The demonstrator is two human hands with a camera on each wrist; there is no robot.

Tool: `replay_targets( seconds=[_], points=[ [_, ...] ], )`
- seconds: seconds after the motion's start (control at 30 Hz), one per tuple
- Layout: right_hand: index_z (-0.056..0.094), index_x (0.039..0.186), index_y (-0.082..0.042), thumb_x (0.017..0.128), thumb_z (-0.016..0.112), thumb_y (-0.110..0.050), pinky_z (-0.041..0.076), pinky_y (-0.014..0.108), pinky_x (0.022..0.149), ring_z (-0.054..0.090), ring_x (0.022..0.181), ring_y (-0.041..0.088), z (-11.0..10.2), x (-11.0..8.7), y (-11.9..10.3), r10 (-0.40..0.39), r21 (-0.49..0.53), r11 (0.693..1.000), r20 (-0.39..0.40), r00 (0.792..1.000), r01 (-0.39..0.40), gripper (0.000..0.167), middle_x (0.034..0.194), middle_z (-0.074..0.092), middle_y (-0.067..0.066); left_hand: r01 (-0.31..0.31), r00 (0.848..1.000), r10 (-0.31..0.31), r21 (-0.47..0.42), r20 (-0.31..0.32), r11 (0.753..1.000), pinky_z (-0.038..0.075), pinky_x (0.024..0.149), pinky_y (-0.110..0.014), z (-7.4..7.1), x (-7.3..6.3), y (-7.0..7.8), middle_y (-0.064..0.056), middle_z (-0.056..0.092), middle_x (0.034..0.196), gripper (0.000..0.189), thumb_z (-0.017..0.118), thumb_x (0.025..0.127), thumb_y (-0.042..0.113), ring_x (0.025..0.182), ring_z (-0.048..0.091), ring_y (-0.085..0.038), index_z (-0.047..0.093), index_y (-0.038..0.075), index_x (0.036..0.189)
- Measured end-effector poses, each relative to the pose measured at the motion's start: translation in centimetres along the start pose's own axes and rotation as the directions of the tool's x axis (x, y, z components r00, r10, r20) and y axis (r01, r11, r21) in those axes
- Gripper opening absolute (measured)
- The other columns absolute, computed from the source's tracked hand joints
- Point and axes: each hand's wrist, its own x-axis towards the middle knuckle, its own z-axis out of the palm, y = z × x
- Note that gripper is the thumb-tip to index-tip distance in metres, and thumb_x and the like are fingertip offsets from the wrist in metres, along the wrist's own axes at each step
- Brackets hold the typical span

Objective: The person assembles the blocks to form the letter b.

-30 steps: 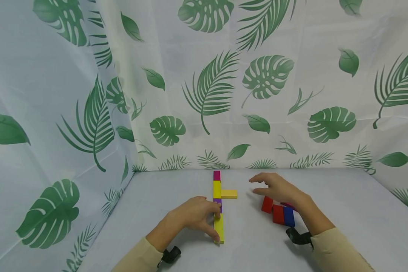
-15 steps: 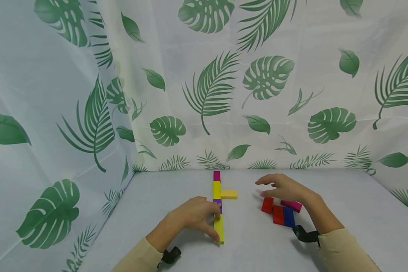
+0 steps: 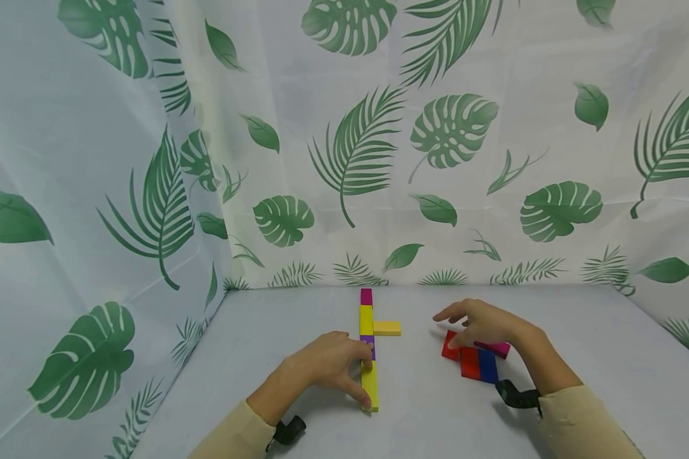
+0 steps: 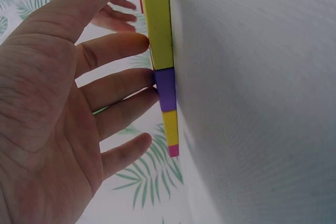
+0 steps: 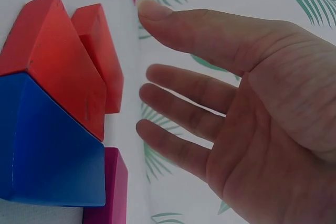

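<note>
In the head view, my left hand point(image 3: 330, 360) lies over the near part of a straight row of toy blocks. Its thumb rests at the near end of the yellow-green block point(image 3: 370, 379), and its fingertips touch the top by the purple block point(image 4: 166, 90). Beyond that, the row continues with a yellow block point(image 3: 366, 320) and a magenta block point(image 3: 366, 297). A light orange block point(image 3: 387, 328) sticks out to the right beside the yellow one. My right hand point(image 3: 482, 322) hovers with spread fingers, holding nothing, above a small red block point(image 3: 449, 345).
Below the right hand, a larger red block point(image 3: 469, 363) and a blue block point(image 5: 58, 150) lie side by side. Behind them is another magenta block point(image 3: 499, 349), partly covered by the hand. A leaf-patterned curtain point(image 3: 379, 242) closes off the white table's point(image 3: 425, 414) far edge.
My right hand has drawn back to the right, then dipped slightly toward the small red block. The right-hand magenta block shows more than before. My left hand stays where it was.
</note>
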Motion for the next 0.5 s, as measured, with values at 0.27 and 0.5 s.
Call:
replay_targets(
  seconds=[0.27,0.5],
  points=[
    [0.072,0.132,-0.017,0.081,0.089,-0.018,0.057,0.053,0.093,0.060,0.123,0.037,0.18,-0.09,-0.12,0.015,-0.007,1.000,0.023,1.000,-0.014,0.054,0.133,0.068,0.010,0.001,1.000,-0.001,0.003,-0.002,1.000,0.041,0.078,-0.022,0.17,0.04,0.00,0.024,0.066,0.098,0.059,0.083,0.066,0.077,0.080,0.049,-0.005,0.073,0.032,0.105],
    [0.072,0.131,-0.018,0.080,0.089,-0.012,0.057,0.050,0.090,0.062,0.115,0.030,0.19,-0.02,-0.05,0.041,-0.025,0.999,0.043,0.998,-0.040,0.054,0.131,0.067,0.011,-0.010,1.000,0.010,0.009,-0.012,1.000,0.041,0.077,-0.022,0.20,0.06,-0.05,0.024,0.066,0.096,0.060,0.083,0.066,0.076,0.079,0.048,-0.004,0.073,0.032,0.105]
  ],
)
